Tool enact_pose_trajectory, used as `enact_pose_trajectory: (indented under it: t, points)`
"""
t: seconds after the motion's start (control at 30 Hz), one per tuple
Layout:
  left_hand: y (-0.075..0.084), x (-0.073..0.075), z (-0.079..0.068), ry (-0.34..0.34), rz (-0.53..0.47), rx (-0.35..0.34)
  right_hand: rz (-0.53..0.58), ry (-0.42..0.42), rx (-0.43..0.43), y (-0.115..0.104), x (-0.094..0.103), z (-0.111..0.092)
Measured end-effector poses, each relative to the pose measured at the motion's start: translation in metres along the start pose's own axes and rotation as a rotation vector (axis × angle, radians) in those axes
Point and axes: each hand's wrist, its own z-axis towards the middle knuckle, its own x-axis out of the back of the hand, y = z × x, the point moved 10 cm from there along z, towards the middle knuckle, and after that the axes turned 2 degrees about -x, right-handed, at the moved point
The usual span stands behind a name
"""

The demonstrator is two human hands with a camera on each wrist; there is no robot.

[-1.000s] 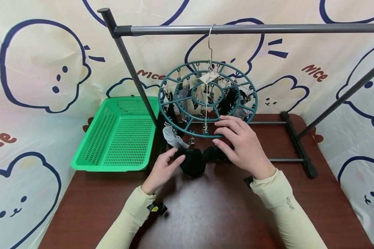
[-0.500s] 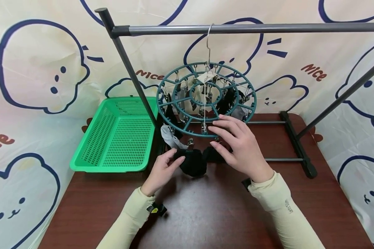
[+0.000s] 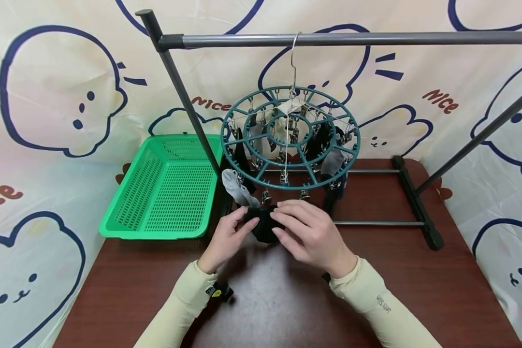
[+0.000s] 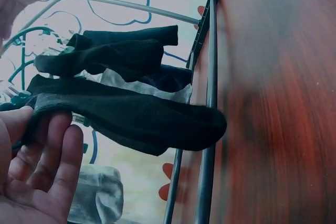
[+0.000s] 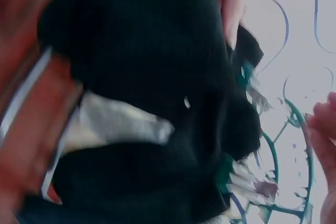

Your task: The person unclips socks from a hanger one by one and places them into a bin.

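Your left hand (image 3: 226, 240) pinches the black sock (image 3: 263, 231) below the front of the teal clip hanger (image 3: 303, 157), your right hand (image 3: 315, 237) loosely open at its right edge, contact unclear, with a grey sock (image 3: 237, 187) just left and the green basket (image 3: 156, 235) farther out.

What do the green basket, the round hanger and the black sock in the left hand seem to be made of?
Green basket: likely plastic, faintly glossy, with neat, molded-looking perforations.
Round hanger: teal, smooth, probably plastic; its silvery wire hook looks metallic.
Black sock: probably knit fabric, matte and softly creased; the fibre can't be told.
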Motion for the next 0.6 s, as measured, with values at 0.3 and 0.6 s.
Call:
enact_pose_trajectory:
  t: [0.3, 0.6]
  points:
    - [0.001, 0.003, -0.001, 0.0, 0.019, -0.009, 0.029, -0.185, -0.421, 0.036, -0.038, -0.017]
    - [0.004, 0.003, 0.001, -0.023, 0.019, -0.026, 0.358, -0.238, -0.676, 0.061, -0.059, -0.018]
